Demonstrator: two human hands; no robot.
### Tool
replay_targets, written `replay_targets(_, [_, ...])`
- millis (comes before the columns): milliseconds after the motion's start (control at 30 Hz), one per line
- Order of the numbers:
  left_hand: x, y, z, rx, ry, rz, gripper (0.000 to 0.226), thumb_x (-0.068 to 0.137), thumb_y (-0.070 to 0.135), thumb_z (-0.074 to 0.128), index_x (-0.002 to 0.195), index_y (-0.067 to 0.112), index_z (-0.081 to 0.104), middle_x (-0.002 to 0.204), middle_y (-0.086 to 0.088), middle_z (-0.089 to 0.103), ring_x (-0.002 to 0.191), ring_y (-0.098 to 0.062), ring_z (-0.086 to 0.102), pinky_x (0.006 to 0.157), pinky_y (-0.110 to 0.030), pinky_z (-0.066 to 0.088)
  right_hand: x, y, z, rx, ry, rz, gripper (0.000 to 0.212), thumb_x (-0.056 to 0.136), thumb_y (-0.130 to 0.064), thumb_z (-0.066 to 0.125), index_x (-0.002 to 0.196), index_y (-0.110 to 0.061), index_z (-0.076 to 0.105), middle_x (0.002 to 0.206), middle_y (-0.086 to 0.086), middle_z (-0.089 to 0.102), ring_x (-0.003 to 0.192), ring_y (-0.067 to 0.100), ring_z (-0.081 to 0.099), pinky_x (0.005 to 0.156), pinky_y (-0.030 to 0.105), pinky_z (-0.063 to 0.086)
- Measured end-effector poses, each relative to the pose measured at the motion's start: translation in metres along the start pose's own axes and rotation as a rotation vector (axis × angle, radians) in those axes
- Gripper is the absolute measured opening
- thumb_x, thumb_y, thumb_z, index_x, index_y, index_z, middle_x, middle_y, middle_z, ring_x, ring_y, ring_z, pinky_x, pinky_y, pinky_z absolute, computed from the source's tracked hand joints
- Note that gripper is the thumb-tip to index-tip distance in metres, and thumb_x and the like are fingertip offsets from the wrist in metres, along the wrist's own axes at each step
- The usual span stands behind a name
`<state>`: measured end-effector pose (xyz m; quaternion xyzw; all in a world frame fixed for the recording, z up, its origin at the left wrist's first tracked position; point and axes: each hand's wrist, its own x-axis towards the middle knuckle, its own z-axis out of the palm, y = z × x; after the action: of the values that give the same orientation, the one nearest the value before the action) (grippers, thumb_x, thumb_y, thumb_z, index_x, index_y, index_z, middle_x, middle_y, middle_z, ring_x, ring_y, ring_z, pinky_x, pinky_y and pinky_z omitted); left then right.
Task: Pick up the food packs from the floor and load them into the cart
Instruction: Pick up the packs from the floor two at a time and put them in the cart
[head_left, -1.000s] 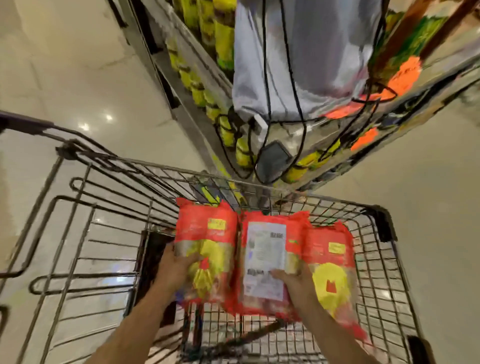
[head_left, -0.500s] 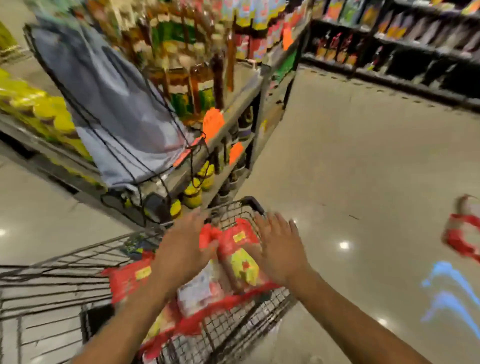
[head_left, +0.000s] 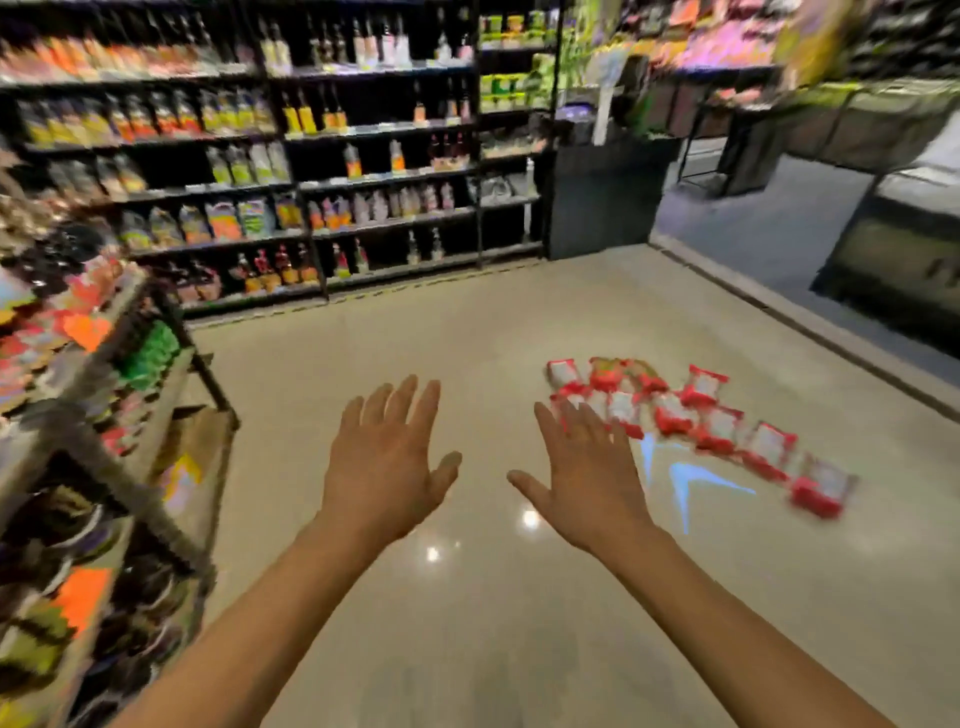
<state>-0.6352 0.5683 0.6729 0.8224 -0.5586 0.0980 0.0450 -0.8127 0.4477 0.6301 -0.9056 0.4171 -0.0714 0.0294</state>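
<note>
Both hands are held out flat, fingers spread, nothing gripped: left hand (head_left: 387, 467), right hand (head_left: 589, 478). Red food packs (head_left: 696, 415) are scattered on the floor (head_left: 467, 338) just beyond the right hand's fingertips.

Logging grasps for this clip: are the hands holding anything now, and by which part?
Nothing is held. The left hand and right hand are both open, fingers spread; the red food packs lie on the floor, ungripped.

Bare left grip (head_left: 382, 467), bare right grip (head_left: 587, 478), 2 forearms apparently bare throughout
</note>
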Motion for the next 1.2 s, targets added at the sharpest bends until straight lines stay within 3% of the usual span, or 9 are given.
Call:
replay_targets(200, [0.100, 0.123, 0.026, -0.019, -0.039, 0.163, 0.082, 0.096, 0.067, 0.036, 0.162, 0.025, 0.011, 0.170, -0.007, 0.018, 0.153, -0.031, 0.023, 0.125, -0.049, 0.021, 0.007, 0.138, -0.016, -0.005, 0.044, 0.221, 0.087, 0.087, -0.072, 0.030, 0.158, -0.022, 0.024, 0.164, 0.014, 0.025, 0.152, 0.033, 0.022, 0.121, 0.052, 0.014])
replay_targets(367, [0.171, 0.168, 0.058, 0.026, -0.082, 0.252, 0.082, 0.094, 0.067, 0.039, 0.160, 0.022, 0.021, 0.167, -0.008, 0.028, 0.149, -0.033, 0.032, 0.120, -0.049, 0.028, 0.051, 0.201, -0.004, -0.030, 0.049, 0.286, 0.084, 0.089, -0.070, 0.047, 0.155, -0.019, 0.032, 0.161, 0.015, 0.033, 0.148, 0.035, 0.030, 0.119, 0.053, 0.021])
replay_targets(567, [0.286, 0.174, 0.111, -0.010, -0.103, 0.246, 0.086, 0.086, 0.066, 0.034, 0.156, 0.016, 0.037, 0.156, -0.013, 0.046, 0.138, -0.037, 0.047, 0.111, -0.051, 0.039, 0.160, 0.254, 0.021, -0.069, -0.051, 0.292, 0.086, 0.091, -0.072, 0.039, 0.159, -0.024, 0.016, 0.166, 0.011, 0.020, 0.152, 0.032, 0.020, 0.122, 0.052, 0.014])
replay_targets(733, [0.401, 0.166, 0.171, -0.069, -0.145, 0.212, 0.087, 0.085, 0.066, 0.037, 0.154, 0.014, 0.039, 0.154, -0.016, 0.048, 0.137, -0.039, 0.048, 0.111, -0.054, 0.039, 0.269, 0.293, 0.046, -0.123, -0.085, 0.311, 0.085, 0.091, -0.072, 0.040, 0.159, -0.025, 0.019, 0.165, 0.011, 0.023, 0.151, 0.033, 0.022, 0.121, 0.053, 0.016])
replay_targets(867, [0.500, 0.169, 0.202, -0.069, -0.154, 0.218, 0.084, 0.089, 0.064, 0.050, 0.155, 0.014, 0.036, 0.156, -0.016, 0.045, 0.139, -0.039, 0.046, 0.113, -0.054, 0.035, 0.353, 0.325, 0.057, -0.136, -0.128, 0.342, 0.085, 0.092, -0.073, 0.036, 0.160, -0.025, 0.017, 0.166, 0.010, 0.022, 0.152, 0.031, 0.019, 0.121, 0.052, 0.013])
replay_targets(967, [0.568, 0.179, 0.219, -0.051, -0.191, 0.242, 0.083, 0.093, 0.063, 0.045, 0.159, 0.017, 0.026, 0.162, -0.013, 0.035, 0.145, -0.036, 0.037, 0.118, -0.052, 0.029, 0.408, 0.357, 0.069, -0.125, -0.154, 0.359, 0.085, 0.092, -0.073, 0.034, 0.159, -0.023, 0.020, 0.164, 0.012, 0.027, 0.150, 0.032, 0.024, 0.120, 0.052, 0.018])
replay_targets(1067, [0.631, 0.197, 0.242, -0.042, -0.213, 0.263, 0.082, 0.095, 0.064, 0.041, 0.160, 0.019, 0.020, 0.166, -0.010, 0.028, 0.150, -0.033, 0.029, 0.121, -0.050, 0.024, 0.464, 0.397, 0.087, -0.091, -0.133, 0.380, 0.092, 0.085, -0.078, 0.019, 0.157, -0.022, 0.024, 0.162, 0.011, 0.030, 0.148, 0.033, 0.029, 0.118, 0.052, 0.022])
replay_targets(1200, [0.722, 0.223, 0.296, 0.007, -0.269, 0.264, 0.082, 0.095, 0.064, 0.040, 0.160, 0.018, 0.020, 0.165, -0.010, 0.029, 0.149, -0.033, 0.030, 0.121, -0.050, 0.025, 0.551, 0.462, 0.130, -0.017, -0.191, 0.377, 0.083, 0.092, -0.072, 0.035, 0.157, -0.023, 0.022, 0.165, 0.010, 0.024, 0.150, 0.031, 0.024, 0.118, 0.053, 0.022])
